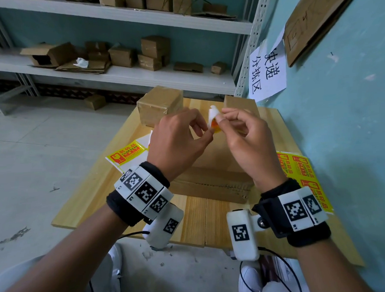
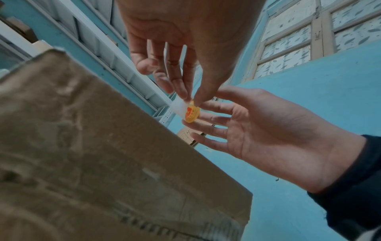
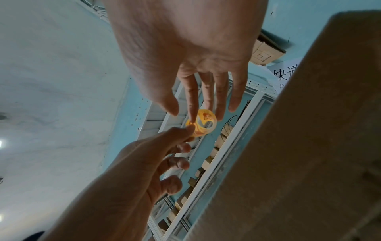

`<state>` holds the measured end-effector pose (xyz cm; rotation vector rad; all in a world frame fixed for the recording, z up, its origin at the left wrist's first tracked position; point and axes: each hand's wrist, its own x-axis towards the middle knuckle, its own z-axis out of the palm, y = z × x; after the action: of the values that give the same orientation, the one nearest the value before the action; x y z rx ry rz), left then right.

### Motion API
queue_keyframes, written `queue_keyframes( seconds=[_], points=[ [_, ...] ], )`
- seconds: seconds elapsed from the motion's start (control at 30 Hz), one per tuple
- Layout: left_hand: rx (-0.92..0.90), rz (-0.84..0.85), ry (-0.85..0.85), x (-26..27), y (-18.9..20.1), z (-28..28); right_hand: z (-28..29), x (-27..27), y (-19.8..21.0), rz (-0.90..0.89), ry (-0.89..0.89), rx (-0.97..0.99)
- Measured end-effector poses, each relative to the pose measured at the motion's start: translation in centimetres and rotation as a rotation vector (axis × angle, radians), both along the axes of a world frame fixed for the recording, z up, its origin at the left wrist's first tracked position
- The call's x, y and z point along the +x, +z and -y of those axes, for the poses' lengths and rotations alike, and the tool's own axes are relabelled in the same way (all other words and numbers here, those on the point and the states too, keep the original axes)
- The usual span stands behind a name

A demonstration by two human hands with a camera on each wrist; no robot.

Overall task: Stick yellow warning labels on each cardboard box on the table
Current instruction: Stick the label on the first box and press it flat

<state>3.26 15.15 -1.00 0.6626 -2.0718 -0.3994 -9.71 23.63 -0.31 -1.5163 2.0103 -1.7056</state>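
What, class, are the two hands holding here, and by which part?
Both hold one yellow warning label. The left hand pinches its yellow edge between thumb and forefinger; the right hand has its grip on the white backing paper.

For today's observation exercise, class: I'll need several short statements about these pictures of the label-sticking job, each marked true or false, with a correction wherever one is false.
1. Both hands hold one yellow label between them above the table. True: the left hand and the right hand each pinch it.
2. The label lies flat and smooth. False: it is curled, with white backing peeling from it.
3. The large flat box under the hands already bears a yellow label. False: none shows on its visible top.
4. More yellow labels lie on the table at both sides. True: a sheet at the left, sheets at the right.
5. The table is metal. False: it is light wood.
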Motion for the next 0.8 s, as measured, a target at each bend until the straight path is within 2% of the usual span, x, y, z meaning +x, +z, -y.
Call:
queue_keyframes(
  seconds=[0.3, 0.57, 0.8],
  points=[
    [0.1, -0.061, 0.045, 0.4, 0.3, 0.4, -0.4, -1.6, 0.2, -0.082, -0.072, -0.025],
    [0.209, -0.058, -0.005, 0.6, 0.2, 0.6, -0.6, -2.7, -0.2, 0.024, -0.1, 0.024],
    [0.253, 0.036, -0.039, 0.9, 0.0, 1.1, -0.8, -2.5, -0.4, -0.002, -0.123, 0.06]
  ],
)
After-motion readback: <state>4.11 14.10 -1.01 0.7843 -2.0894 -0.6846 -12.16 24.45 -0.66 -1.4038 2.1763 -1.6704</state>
